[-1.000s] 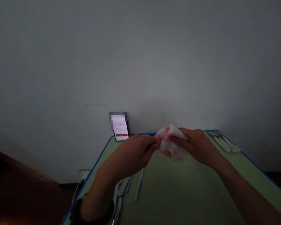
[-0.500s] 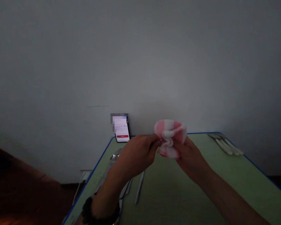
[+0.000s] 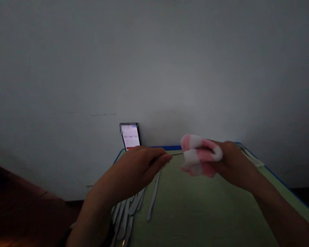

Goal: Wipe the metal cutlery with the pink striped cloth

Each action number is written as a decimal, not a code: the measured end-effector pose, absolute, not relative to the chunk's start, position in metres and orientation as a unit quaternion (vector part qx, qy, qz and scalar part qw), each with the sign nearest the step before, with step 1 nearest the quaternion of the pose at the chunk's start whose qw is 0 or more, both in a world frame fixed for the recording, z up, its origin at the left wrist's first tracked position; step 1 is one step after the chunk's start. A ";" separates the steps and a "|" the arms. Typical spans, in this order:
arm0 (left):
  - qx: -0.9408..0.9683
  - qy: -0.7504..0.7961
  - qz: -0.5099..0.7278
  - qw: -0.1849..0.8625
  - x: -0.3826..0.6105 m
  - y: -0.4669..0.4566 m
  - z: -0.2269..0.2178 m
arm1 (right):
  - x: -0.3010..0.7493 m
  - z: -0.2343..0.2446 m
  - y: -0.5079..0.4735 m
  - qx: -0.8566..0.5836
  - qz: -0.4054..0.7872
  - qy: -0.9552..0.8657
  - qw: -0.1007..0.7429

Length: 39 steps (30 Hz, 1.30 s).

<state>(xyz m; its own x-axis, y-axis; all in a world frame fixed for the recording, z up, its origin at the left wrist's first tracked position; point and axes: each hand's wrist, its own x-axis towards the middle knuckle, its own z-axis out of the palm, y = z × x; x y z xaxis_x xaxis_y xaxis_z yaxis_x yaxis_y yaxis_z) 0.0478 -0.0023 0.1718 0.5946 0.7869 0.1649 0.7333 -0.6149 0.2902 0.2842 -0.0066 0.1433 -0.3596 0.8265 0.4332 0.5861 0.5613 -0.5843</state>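
My left hand is closed in a pinch over the left half of the table. From its fingertips a thin, dark piece of cutlery points right toward the cloth; its kind cannot be made out. A folded pink-and-white striped cloth is gripped in my right hand, whose fingers are mostly hidden behind it. Whether the cutlery's far end lies inside the cloth is hidden. Below my left hand, several pieces of metal cutlery lie in a group, partly covered by the forearm.
A single slim utensil lies right of the group. White-handled cutlery rests at the table's far right corner. A phone showing a timer leans against the wall at the back. The green table has a blue edge.
My right hand and the cloth have moved right, away from my left hand. My left hand has shifted slightly left, and a thin piece of cutlery now shows between them.
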 end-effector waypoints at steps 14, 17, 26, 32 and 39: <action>0.874 0.438 0.194 0.086 0.068 -0.005 0.164 | 0.236 0.118 -0.007 -0.420 0.317 -0.567 0.634; 0.878 0.422 0.184 0.133 0.061 -0.006 0.168 | 0.254 0.119 -0.003 -0.409 0.362 -0.625 0.557; 0.866 0.462 0.152 0.121 0.037 -0.014 0.181 | 0.270 0.127 -0.001 -0.335 0.424 -0.648 0.537; 0.883 0.443 0.118 0.103 0.047 -0.016 0.174 | 0.274 0.135 -0.005 -0.401 0.292 -0.696 0.519; 0.901 0.423 0.074 0.065 0.038 -0.014 0.175 | 0.274 0.143 -0.016 -0.341 0.268 -0.850 0.297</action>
